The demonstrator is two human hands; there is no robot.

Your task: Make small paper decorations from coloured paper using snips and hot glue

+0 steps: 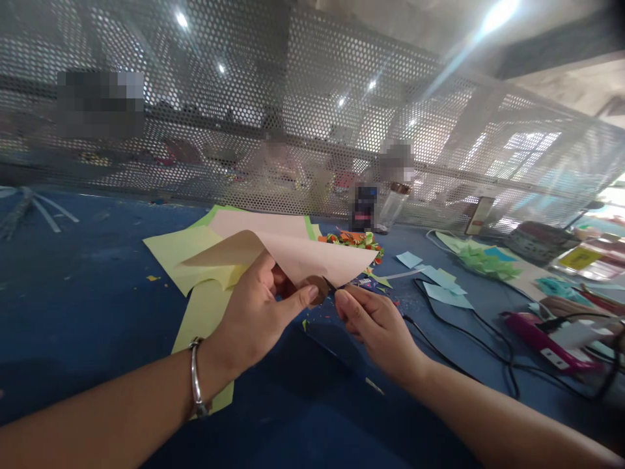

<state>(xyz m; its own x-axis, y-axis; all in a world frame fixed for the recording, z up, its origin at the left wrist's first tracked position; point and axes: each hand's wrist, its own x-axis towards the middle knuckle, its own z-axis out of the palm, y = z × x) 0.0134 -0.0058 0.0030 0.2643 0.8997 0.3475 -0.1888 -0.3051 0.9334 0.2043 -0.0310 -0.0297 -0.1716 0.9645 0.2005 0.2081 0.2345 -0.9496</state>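
Note:
A pale pink paper sheet (312, 255) is raised off the table, curled at its left side. My left hand (266, 306) grips its lower edge, fingers behind and thumb in front. Under that thumb a small round brown disc (321, 290) is pressed against the paper. My right hand (374, 319) is closed around a thin dark pointed tool (329, 284), whose tip touches the paper beside the disc. Most of this tool is hidden in my fingers, so I cannot tell its exact kind. Beneath my left hand lie yellow paper sheets (202, 326).
Colourful paper scraps (359, 242) are heaped behind my right hand. Light blue paper pieces (444, 293), black cables (439, 352) and a magenta power strip (547, 345) lie at right. A clear bottle (392, 207) stands before the perforated metal screen (317, 117).

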